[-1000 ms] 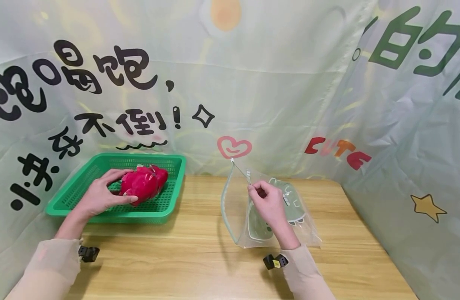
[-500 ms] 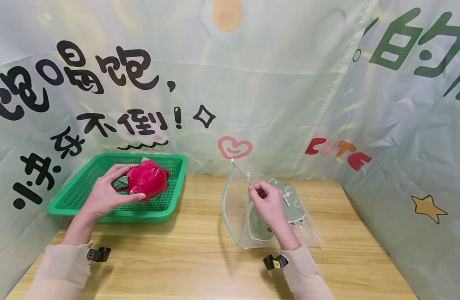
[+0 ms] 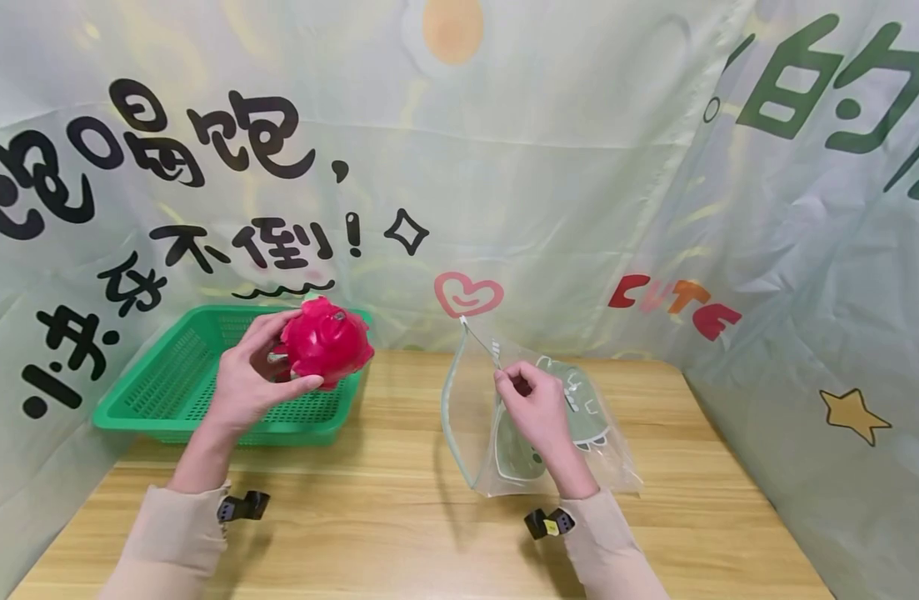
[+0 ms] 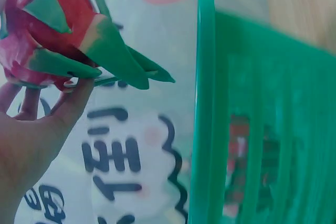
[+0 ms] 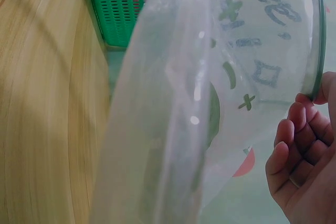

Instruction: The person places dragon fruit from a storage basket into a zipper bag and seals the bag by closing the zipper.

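Observation:
A dragon fruit, red with green scales, is gripped between the thumb and fingers of my left hand. It is raised over the right part of the green plastic basket. In the left wrist view, the green scale tips of the dragon fruit point toward the basket wall. My right hand pinches the mouth edge of a clear zip bag printed with a green figure. The bag's mouth gapes toward the left. Curled fingers of my right hand show beside the bag's edge.
The basket stands at the back left of the wooden table. Printed cloth hangs behind and along both sides. A small black camera is on the left wrist, and another on the right.
My left hand has lifted the dragon fruit out of the basket, moving up and to the right and turning it. My right hand and the bag have stayed in place.

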Demonstrator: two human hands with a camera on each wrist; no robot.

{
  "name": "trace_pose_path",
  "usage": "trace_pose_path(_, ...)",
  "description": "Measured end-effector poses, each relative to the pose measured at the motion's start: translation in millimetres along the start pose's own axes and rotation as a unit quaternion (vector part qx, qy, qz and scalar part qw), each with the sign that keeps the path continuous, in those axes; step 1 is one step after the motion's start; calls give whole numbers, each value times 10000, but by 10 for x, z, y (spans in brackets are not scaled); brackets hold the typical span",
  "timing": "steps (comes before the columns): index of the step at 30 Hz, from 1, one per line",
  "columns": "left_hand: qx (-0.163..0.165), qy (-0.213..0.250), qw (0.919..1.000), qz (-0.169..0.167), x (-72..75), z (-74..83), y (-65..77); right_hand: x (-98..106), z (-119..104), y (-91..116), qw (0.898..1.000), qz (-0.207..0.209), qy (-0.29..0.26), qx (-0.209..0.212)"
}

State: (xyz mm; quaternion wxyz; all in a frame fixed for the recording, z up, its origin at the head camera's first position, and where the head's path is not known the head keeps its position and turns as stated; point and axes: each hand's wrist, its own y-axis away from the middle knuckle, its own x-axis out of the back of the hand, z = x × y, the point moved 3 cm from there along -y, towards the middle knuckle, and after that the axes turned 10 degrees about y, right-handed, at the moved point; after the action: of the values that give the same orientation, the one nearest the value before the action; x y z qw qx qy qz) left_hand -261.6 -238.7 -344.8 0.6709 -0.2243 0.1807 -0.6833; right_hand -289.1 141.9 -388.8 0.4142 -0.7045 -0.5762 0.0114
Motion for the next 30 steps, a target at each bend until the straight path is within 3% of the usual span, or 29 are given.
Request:
trace_pose_path(5,-220,903,9954,-248,-247,7,-9,-1,-1,-6,10000,27,-38,13)
trace_pose_path(14,-794,1956,9739,-830,-731,-20,-29,-8,-8,-21,10000,63,64,-1)
trace_pose_path(24,-711,2424,9616,-1070,-1238,-60,-20,-14,-9,-31,9999,126,66,20)
trace_pose_path(30,-599,2860,9516,-950,-1397,-80,-16,-15,14,-25,9998,129,103,70)
